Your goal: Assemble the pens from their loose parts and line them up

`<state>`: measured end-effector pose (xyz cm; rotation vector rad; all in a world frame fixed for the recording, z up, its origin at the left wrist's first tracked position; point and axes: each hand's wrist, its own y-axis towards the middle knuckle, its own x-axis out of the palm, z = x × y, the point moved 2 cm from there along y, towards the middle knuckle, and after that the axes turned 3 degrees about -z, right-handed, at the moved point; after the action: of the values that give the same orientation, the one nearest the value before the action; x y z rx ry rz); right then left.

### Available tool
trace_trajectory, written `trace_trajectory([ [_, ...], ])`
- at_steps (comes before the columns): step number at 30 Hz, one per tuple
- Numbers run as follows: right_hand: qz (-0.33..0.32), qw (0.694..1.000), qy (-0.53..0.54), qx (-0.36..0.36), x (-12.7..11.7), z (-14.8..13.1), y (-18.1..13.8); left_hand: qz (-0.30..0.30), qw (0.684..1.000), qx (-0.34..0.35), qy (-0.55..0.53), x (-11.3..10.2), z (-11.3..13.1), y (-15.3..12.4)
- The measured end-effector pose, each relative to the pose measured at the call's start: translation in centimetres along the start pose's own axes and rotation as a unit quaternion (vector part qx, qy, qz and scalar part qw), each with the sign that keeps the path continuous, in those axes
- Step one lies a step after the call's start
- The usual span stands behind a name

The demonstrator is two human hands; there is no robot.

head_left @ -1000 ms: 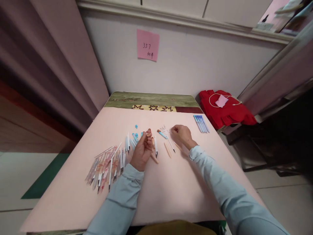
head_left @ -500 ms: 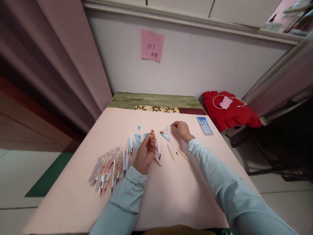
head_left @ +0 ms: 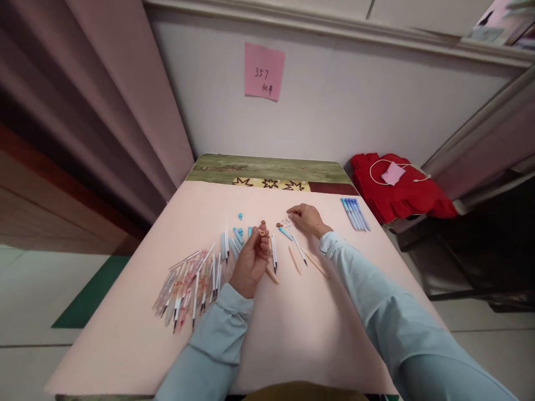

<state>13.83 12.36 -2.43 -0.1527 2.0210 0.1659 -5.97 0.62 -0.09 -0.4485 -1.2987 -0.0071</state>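
Observation:
My left hand is closed around a tan pen barrel, its round open end facing up between thumb and forefinger. Over a small scatter of clear pieces is my right hand, thumb and fingertips drawn together. Whatever those fingertips may hold is too small to make out. Just below them lie a blue pen part and a brown cap piece. A white refill with a dark tip and tan barrels rest between my hands.
Left of my left hand lies a pile of clear barrels and white refills. Small blue caps sit behind it. Several blue-purple pens form a row at the table's right edge. A red cloth is beyond that edge.
My right hand has shifted a little left, bringing its fingertips over the clear pieces. My left hand keeps its hold on the tan barrel. The whole view has moved slightly.

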Motion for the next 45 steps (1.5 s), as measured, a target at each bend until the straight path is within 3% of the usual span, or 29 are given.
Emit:
trace_trajectory([
  [8,0.020,0.999,0.026,-0.007,0.2,0.0,-0.3,-0.002,1.000,0.008,-0.004,0.1,-0.1,-0.2],
  [14,0.068,0.996,0.057,0.012,-1.1,-0.8,-1.5,-0.004,1.000,-0.003,-0.022,0.3,-0.1,-0.3],
  [17,0.115,0.982,0.147,0.020,-2.0,-3.0,-4.0,0.001,0.998,-0.018,-0.061,0.3,-0.2,-0.4],
  [20,0.143,0.935,0.324,-0.027,-2.7,-6.8,-7.7,0.001,0.995,-0.036,-0.094,0.5,-0.3,-0.5],
  [22,0.166,0.916,0.361,-0.059,-3.2,-9.3,-10.0,0.006,0.995,-0.038,-0.087,0.7,-0.4,-0.6],
  [28,0.251,0.919,0.282,-0.116,-4.4,-12.9,-13.0,0.019,1.000,-0.016,-0.016,1.1,-0.8,-1.0],
  [36,0.288,0.911,0.266,-0.128,-3.5,-12.9,-13.3,0.020,1.000,-0.002,0.009,0.2,-1.1,-0.5],
  [45,0.295,0.934,0.150,-0.134,-2.6,-11.8,-13.4,0.012,0.996,0.037,0.078,-0.5,-1.8,-0.1],
])
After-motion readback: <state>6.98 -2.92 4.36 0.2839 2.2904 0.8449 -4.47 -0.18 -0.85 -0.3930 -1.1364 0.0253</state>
